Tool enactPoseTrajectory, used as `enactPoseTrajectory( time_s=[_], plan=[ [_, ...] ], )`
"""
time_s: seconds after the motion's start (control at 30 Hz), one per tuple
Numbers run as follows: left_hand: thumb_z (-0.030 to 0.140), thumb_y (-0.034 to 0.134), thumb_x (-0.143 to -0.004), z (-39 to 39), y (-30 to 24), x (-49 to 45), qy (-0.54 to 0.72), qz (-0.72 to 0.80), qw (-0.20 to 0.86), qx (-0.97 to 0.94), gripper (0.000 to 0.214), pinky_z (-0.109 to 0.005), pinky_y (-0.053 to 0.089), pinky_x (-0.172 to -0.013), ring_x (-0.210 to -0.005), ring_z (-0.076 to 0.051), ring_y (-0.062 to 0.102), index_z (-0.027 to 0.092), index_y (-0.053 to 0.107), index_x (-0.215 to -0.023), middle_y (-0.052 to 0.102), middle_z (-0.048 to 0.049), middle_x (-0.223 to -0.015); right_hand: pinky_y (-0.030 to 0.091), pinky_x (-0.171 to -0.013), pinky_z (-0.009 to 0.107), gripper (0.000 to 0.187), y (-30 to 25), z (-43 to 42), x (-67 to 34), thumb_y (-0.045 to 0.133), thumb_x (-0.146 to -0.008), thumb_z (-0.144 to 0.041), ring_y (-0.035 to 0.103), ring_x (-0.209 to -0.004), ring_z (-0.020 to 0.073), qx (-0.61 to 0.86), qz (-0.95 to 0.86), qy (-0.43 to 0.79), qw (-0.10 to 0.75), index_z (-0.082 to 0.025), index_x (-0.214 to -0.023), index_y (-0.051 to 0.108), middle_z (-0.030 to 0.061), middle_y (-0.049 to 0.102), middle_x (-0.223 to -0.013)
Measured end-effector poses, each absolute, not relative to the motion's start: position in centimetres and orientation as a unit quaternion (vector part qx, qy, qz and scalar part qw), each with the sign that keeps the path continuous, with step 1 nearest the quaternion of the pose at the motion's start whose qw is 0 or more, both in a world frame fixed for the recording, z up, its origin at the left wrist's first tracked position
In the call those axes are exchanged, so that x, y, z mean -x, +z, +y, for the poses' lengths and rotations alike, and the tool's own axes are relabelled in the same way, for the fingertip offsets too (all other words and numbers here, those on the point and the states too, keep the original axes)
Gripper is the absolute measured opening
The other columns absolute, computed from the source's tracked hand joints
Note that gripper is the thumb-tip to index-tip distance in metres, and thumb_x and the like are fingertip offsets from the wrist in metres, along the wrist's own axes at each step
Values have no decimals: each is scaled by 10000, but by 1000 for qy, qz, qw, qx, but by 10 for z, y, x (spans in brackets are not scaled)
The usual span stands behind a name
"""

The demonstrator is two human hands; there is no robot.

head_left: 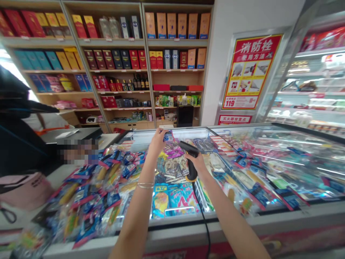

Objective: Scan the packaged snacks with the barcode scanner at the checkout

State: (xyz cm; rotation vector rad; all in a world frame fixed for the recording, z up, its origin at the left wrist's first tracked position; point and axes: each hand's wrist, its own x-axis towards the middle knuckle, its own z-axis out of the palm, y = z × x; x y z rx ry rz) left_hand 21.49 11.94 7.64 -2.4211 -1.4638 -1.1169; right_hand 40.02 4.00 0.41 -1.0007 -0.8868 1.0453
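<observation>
My left hand (158,141) is stretched forward over a chest freezer (188,219) and is closed on a small blue packet (168,136), held up at its fingertips. My right hand (198,162) grips a black handheld barcode scanner (190,158), whose head points toward the packet. A black cable (202,216) runs from the scanner down toward me. A thin bracelet sits on my left wrist. Under both hands lie many colourful ice-cream packets behind the freezer's sliding glass lids.
A heap of blue, yellow and pink wrapped packets (88,201) covers the freezer's left side. A person in dark clothing (18,136) stands at left by a counter. Shelves of boxed bottles (118,57) fill the back wall. A red fire-hydrant poster (249,72) and an open cooler (315,82) stand at right.
</observation>
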Motion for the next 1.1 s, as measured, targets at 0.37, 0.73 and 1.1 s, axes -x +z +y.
enactPoseTrajectory(
  time_s=[0.37,0.73,1.1],
  plan=[
    [91,605,-725,85,76,-69,-489,-628,105,596,463,-365,477,-954,-1026,-235,593,220,594,-1170,501,-83,-1143,411,-338,200,169,21,36,-355,720,-595,-272,506,-356,109,403,-355,582,611,-177,-684,611,-26,564,-444],
    [299,629,-788,77,40,-29,-420,-793,155,413,410,-526,403,-986,-1163,-341,500,141,603,-1165,548,-163,-1197,417,-362,199,170,2,40,-291,722,-580,-266,507,-374,99,384,-390,646,533,-156,-661,619,-13,573,-462],
    [451,403,-915,78,23,-30,-452,-787,148,393,510,-500,366,-1025,-1167,-340,533,105,604,-1232,558,-198,-1310,420,-400,239,250,-37,37,-273,731,-520,-287,532,-401,113,385,-410,671,483,-154,-705,629,1,629,-563]
  ],
)
